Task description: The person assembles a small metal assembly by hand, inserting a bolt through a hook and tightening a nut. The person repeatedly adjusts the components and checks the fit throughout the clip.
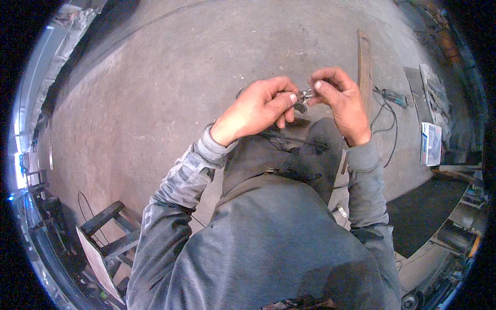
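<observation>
Above my knees, both hands meet over a small shiny metal fitting (pixel 308 94). My left hand (pixel 258 107) is closed, its thumb and fingers gripping the fitting from the left side. A curved, ring-like metal edge (pixel 300 108) shows just under the left fingertips; its full shape is hidden by the hand. On the other side, my right hand (pixel 341 99) pinches the right end of the fitting between thumb and fingers. The piece is too small to tell its exact kind.
A long wooden plank (pixel 365 64) lies on the concrete floor (pixel 170 77) to the right. Beyond it are a teal power tool (pixel 395 97) with a black cord, a white-and-blue box (pixel 431 144) and a dark mat (pixel 429 214). A dark metal frame (pixel 111 222) stands at lower left.
</observation>
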Tool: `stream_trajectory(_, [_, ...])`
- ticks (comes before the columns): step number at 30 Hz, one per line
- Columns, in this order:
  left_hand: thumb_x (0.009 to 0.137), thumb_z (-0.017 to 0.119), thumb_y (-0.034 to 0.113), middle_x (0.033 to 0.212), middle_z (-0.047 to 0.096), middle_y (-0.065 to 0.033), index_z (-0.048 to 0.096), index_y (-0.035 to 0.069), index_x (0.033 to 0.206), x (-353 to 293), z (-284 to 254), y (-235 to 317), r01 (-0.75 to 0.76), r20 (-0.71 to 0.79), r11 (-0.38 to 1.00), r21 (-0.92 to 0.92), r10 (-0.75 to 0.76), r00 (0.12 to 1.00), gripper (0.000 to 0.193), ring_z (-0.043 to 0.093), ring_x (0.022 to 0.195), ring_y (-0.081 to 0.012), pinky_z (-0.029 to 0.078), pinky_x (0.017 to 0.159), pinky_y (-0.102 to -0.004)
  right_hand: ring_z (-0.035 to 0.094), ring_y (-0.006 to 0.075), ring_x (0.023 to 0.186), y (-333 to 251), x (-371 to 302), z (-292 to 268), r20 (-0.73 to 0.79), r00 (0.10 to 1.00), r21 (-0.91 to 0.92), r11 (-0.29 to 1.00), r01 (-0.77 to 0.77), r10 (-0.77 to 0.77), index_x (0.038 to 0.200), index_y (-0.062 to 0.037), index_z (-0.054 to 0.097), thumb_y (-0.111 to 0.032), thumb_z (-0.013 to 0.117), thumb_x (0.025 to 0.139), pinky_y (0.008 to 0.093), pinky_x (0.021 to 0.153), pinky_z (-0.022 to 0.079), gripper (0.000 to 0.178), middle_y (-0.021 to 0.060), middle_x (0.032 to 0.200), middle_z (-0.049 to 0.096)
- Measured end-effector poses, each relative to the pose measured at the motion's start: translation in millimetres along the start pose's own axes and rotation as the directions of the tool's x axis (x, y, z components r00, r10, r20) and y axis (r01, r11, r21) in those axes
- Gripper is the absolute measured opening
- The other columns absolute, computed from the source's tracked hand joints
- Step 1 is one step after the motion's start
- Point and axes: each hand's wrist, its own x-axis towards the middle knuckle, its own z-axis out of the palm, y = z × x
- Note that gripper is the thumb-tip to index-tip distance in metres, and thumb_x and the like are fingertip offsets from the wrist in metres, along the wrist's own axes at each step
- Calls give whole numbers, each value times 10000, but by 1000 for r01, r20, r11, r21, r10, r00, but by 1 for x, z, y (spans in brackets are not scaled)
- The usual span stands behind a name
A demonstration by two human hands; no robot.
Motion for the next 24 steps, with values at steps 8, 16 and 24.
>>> stream_trajectory(8, [1058, 539, 241, 792, 687, -26, 618, 47, 1094, 0, -4, 6, 79, 85, 990, -114, -69, 994, 213, 630, 636, -86, 474, 568, -235, 553, 82, 535, -30, -2, -12, 284, 892, -211, 930, -300, 352, 999, -36, 635, -359, 615, 1005, 238, 464, 447, 324, 13, 704, 595])
stream_trajectory(16, [1056, 542, 249, 754, 641, -21, 623, 42, 1075, -3, -7, 6, 82, 180, 979, -186, -48, 983, 223, 525, 552, -75, 420, 518, -228, 608, 104, 673, -36, 2, -17, 447, 884, -225, 974, -32, 133, 1055, -31, 683, -183, 672, 953, 259, 575, 504, 184, 22, 810, 635])
stream_trajectory(24, [1037, 577, 258, 752, 637, 5, 647, 49, 1095, -2, -5, 7, 83, 77, 990, -117, -74, 994, 228, 521, 578, -55, 416, 519, -221, 635, 121, 729, -41, -5, -15, 211, 966, -87, 987, -134, 150, 1097, -31, 665, -214, 676, 970, 280, 671, 536, 223, 51, 855, 664])
